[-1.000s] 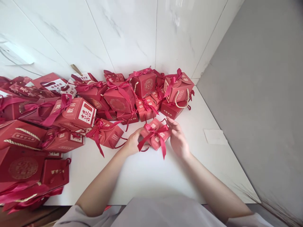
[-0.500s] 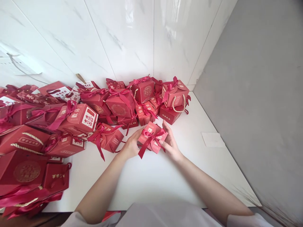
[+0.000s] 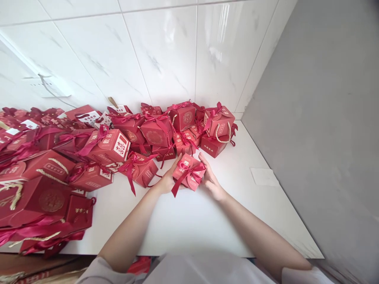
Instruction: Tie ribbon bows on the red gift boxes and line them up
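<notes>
Currently facing a white tabletop (image 3: 195,228), with red gift boxes (image 3: 156,134) heaped along its back edge and, at left, out to its front edge. Gripping, left hand (image 3: 168,179) and right hand (image 3: 212,181) curved against opposite sides, a ribboned box (image 3: 192,174) between those edges.

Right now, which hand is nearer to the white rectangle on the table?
Right. The right hand is left of the white rectangle; the left hand is farther left, beyond the box between them.

Red bow-tied box (image 3: 188,172) in left hand (image 3: 167,181), right hand (image 3: 212,183) seemingly against its side
</notes>
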`<action>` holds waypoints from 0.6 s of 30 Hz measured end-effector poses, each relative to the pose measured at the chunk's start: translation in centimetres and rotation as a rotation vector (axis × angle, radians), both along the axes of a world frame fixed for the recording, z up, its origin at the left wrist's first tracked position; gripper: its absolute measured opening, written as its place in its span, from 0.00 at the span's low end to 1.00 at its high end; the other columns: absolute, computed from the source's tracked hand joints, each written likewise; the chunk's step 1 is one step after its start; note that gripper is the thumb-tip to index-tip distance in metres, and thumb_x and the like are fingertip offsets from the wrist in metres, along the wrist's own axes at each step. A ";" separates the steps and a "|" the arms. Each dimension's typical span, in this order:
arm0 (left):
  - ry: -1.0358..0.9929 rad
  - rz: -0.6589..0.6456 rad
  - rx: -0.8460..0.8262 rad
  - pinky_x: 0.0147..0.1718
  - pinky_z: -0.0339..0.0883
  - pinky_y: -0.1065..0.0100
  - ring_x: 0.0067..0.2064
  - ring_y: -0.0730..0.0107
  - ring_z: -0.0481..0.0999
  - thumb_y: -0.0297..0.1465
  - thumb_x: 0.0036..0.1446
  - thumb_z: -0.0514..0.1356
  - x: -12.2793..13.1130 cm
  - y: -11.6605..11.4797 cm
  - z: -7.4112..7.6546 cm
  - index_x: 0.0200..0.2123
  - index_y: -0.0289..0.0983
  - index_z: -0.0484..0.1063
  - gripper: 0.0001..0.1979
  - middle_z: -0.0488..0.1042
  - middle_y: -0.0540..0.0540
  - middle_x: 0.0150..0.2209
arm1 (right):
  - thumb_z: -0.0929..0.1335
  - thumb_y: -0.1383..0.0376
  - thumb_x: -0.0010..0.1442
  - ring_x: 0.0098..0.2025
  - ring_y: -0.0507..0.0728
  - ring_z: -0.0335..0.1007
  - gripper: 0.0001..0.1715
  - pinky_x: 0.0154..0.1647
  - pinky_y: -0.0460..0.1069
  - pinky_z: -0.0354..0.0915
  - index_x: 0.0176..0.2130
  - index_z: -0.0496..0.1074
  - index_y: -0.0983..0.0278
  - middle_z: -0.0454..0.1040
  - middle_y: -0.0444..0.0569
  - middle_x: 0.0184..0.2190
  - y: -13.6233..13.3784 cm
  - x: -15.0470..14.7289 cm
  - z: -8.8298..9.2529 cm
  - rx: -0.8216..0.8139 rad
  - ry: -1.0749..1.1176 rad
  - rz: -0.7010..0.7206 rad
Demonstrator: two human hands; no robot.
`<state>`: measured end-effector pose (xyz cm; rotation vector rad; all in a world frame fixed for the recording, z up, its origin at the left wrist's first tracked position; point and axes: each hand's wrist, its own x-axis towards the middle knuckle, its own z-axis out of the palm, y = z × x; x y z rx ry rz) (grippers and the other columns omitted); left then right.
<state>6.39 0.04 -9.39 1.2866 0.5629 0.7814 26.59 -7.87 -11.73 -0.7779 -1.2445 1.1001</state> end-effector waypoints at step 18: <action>0.031 0.002 0.080 0.55 0.71 0.56 0.64 0.44 0.65 0.18 0.31 0.75 0.0 -1.3 0.5 0.68 0.48 0.54 0.61 0.53 0.39 0.70 | 0.53 0.37 0.64 0.70 0.62 0.52 0.38 0.69 0.62 0.51 0.63 0.63 0.52 0.58 0.45 0.68 0.3 -0.1 0.1 -0.282 0.548 0.068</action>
